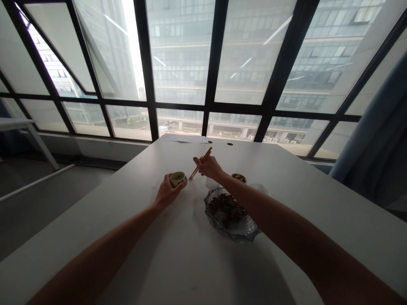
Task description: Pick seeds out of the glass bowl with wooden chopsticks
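Note:
My left hand (167, 189) is wrapped round a small pale cup (178, 179) with dark marks, its mouth tipped toward me. In my right hand (208, 165) is a pair of chopsticks (195, 170), slanting down to the left. Their tips are just right of the cup's rim; whether they pinch anything is too small to tell. Below my right wrist stands a scalloped glass bowl (218, 226) with a heap of small dark brown pieces (227, 207) in it. Behind my right forearm a second small cup (239, 178) with brownish contents shows in part.
The white table (152, 254) reaches to the windows. Papers (187, 138) lie at its far edge, near two dark round holes. A whitish translucent vessel (212, 183) is partly hidden by my right wrist. A blue curtain (375, 140) hangs at the right, another table (19, 123) stands left.

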Demonstrator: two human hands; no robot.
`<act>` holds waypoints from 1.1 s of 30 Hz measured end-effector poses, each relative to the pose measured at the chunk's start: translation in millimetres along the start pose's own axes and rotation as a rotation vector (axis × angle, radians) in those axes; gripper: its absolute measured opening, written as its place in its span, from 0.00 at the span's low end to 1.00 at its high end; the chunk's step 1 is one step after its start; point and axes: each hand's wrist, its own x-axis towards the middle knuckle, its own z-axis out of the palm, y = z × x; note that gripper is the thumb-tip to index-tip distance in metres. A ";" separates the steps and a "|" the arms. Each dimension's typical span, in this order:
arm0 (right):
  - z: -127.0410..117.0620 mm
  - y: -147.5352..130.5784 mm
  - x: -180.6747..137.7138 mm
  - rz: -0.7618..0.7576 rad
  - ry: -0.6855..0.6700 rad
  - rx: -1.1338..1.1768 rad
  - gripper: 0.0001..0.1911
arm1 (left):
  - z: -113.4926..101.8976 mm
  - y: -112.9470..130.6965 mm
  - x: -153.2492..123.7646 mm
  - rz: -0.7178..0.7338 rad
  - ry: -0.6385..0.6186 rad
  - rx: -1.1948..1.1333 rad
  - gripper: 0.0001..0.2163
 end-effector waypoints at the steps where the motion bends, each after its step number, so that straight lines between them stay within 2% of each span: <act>1: 0.5 -0.5 1.0 0.005 0.001 0.002 0.24 | -0.1 -0.6 0.0 0.002 -0.004 0.002 0.29; 11: -0.5 -5.0 1.8 -0.010 -0.031 0.014 0.23 | 0.4 0.4 -1.0 0.008 0.002 0.003 0.28; 19: 2.1 -5.4 5.1 0.022 0.023 -0.025 0.25 | 1.5 -3.9 1.6 0.019 0.017 -0.005 0.28; 33: 2.0 -15.6 7.1 0.036 0.015 -0.053 0.23 | 1.5 -3.1 0.6 0.020 -0.012 -0.022 0.28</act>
